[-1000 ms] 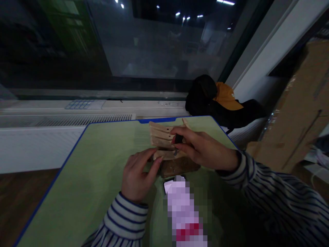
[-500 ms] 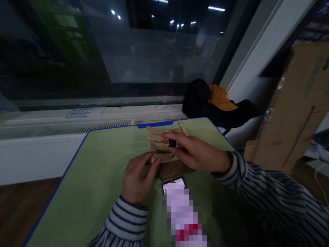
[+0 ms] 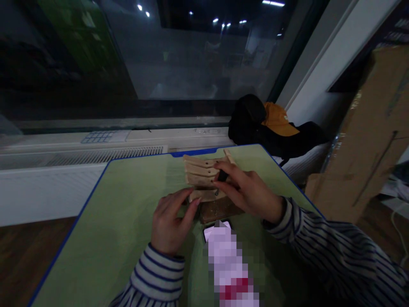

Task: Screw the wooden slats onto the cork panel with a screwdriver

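Observation:
My left hand (image 3: 174, 219) pinches the left end of a short, slightly curved wooden strip (image 3: 204, 195) between thumb and fingers. In my right hand (image 3: 247, 187), a small black-handled tool (image 3: 222, 175) is gripped by the fingertips, its handle tilted to the right. A short metal piece (image 3: 217, 192) shows below it at the strip's right part; whether it belongs to the tool I cannot tell. Just beyond lie several similar wooden strips (image 3: 200, 171) with small dark holes, side by side. Under and in front of the held strip is a brown wooden block (image 3: 217, 209) with pale crumbs on it.
The green table (image 3: 121, 221) has a blue edge. Near me lies a phone (image 3: 209, 232), partly blurred out. A paler wooden stick (image 3: 229, 156) rests behind the strips. Beyond the table are a radiator (image 3: 105, 157), a black bag (image 3: 246, 121), an orange cap (image 3: 279, 119) and a cardboard box (image 3: 361, 140).
My right hand has shifted slightly right, and the black handle now leans that way. Holes in the strips behind have come into sight. My left hand keeps its pinch.

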Demonstrator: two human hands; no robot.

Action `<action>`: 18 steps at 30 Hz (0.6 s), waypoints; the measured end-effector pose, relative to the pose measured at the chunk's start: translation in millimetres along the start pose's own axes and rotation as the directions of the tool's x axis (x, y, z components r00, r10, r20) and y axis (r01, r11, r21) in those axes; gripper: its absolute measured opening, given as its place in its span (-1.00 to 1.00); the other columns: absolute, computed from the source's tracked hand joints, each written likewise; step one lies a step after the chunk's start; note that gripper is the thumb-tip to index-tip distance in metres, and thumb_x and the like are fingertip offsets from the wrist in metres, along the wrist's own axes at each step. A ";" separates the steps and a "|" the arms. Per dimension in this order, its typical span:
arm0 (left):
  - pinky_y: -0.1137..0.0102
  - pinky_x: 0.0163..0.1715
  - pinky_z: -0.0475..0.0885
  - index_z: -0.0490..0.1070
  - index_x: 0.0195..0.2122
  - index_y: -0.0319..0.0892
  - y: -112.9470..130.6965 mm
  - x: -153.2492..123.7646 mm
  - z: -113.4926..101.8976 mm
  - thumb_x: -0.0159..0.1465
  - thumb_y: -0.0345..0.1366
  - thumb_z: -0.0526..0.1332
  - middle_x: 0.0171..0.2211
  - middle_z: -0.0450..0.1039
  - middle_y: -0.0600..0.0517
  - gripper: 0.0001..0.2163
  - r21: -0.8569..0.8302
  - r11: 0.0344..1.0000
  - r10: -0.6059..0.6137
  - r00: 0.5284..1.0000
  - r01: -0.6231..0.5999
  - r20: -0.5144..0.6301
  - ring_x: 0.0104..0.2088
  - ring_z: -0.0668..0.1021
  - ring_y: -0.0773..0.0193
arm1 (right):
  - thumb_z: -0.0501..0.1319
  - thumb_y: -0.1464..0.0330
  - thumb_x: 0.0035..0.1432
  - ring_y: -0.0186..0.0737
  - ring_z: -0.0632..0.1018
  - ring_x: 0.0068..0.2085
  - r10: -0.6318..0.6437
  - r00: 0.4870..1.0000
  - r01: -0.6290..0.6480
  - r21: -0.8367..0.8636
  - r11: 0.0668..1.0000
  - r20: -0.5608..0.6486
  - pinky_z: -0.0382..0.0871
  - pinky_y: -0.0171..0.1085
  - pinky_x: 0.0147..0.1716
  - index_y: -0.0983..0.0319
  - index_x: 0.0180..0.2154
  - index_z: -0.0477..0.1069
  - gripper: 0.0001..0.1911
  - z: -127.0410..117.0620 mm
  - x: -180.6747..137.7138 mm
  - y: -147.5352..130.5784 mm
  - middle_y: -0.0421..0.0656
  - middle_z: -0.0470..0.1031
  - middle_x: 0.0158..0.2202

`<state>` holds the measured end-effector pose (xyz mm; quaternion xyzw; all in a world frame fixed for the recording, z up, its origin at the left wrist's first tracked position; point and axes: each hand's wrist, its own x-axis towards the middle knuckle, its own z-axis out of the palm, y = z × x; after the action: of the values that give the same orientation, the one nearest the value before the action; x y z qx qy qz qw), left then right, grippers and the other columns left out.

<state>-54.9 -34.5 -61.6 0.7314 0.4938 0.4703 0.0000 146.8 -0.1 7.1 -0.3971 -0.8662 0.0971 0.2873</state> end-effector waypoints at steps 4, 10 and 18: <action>0.34 -0.33 0.42 0.42 -0.17 -0.20 -1.1 -0.4 1.9 0.18 -0.28 0.23 -0.33 0.53 -0.02 -0.79 0.002 1.000 0.001 1.000 -0.001 -0.017 -0.39 0.53 0.25 | 0.07 0.31 0.24 -0.22 0.56 -0.23 -0.012 1.000 0.012 -0.006 1.000 -0.015 0.41 -0.26 -0.30 0.17 0.09 0.13 -0.62 -0.7 1.3 -1.9 -0.10 0.49 -0.06; 0.33 -0.32 0.43 0.41 -0.16 -0.19 -2.9 -0.4 1.8 0.20 -0.25 0.21 -0.33 0.53 -0.02 -0.79 0.006 1.000 -0.010 1.000 0.010 -0.002 -0.37 0.54 0.24 | 0.01 0.41 0.25 -0.20 0.44 0.01 -0.137 0.987 0.124 0.155 0.980 0.082 0.35 -0.17 -0.07 0.17 0.21 -0.02 -0.50 -9.0 15.5 -9.8 -0.07 0.36 0.08; 0.34 -0.34 0.43 0.41 -0.17 -0.19 -1.5 0.3 0.8 0.20 -0.24 0.20 -0.34 0.53 -0.02 -0.79 0.005 1.000 -0.009 1.000 0.009 0.000 -0.40 0.53 0.24 | 0.02 0.40 0.26 -0.26 0.40 0.06 -0.163 0.983 0.139 0.248 0.959 0.079 0.30 -0.20 0.01 0.14 0.11 0.12 -0.62 -4.3 15.5 0.6 -0.13 0.34 0.10</action>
<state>-55.4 -33.2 -62.5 0.7293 0.4982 0.4689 0.0002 141.6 11.6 17.0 -0.2863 -0.8889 0.1991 0.2970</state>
